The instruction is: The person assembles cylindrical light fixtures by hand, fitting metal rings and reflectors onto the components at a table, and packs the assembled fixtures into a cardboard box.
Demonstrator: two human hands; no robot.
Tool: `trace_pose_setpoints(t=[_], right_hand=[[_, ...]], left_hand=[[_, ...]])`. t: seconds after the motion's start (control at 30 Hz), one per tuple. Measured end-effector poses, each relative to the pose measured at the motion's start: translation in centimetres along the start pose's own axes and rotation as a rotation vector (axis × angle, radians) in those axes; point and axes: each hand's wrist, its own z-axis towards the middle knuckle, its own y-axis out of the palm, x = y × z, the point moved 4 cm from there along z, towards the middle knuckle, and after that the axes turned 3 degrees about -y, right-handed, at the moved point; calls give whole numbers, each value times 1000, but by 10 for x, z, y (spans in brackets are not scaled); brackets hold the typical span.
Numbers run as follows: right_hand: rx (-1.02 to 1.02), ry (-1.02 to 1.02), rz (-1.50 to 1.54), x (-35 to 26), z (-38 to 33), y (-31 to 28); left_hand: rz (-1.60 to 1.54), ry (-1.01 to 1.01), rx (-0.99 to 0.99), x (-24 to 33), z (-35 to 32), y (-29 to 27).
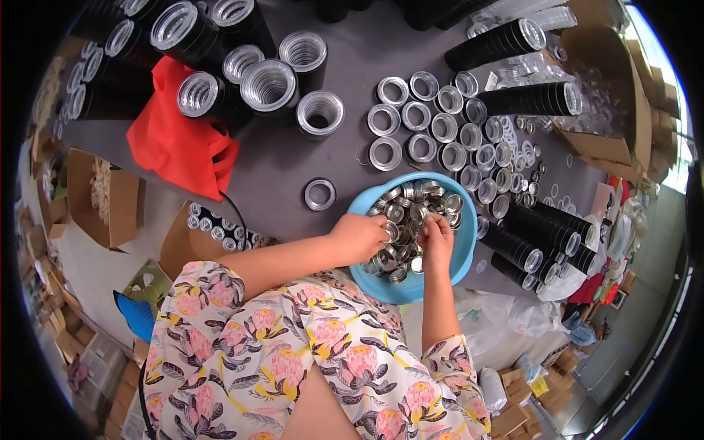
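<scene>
An open brown box (pixel 110 202) of pale pieces sits at the far left, below the edge of the grey surface (pixel 279 169). On the surface, a red bag (pixel 180 139) lies under stacks of black rings (pixel 198 37) with clear tops. A lone ring (pixel 320 194) lies just left of the blue bowl (pixel 462 253). The left hand (pixel 359 236) is at the bowl's left rim, fingers curled onto the small metal caps (pixel 411 220) that fill it. The right hand (pixel 437 238) is in the bowl, fingers bent down among the caps; what either hand pinches is hidden. Beyond the bowl, silver rings (pixel 440 132) stand in rows. Right of it lie more black stacks (pixel 539 235), and a brown carton (pixel 623 110) holds clear discs.
</scene>
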Motion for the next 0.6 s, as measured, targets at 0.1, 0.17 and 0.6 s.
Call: trace_pose_setpoints(t=[0.1, 0.17, 0.6], right_hand=[[-23, -40, -26, 1, 2, 9], [22, -67, -30, 0, 2, 11], [-242, -637, -457, -12, -32, 63]], left_hand=[[-147, -96, 83, 3, -7, -3], [-243, -181, 90, 3, -9, -4], [-193, -206, 778, -55, -87, -37]])
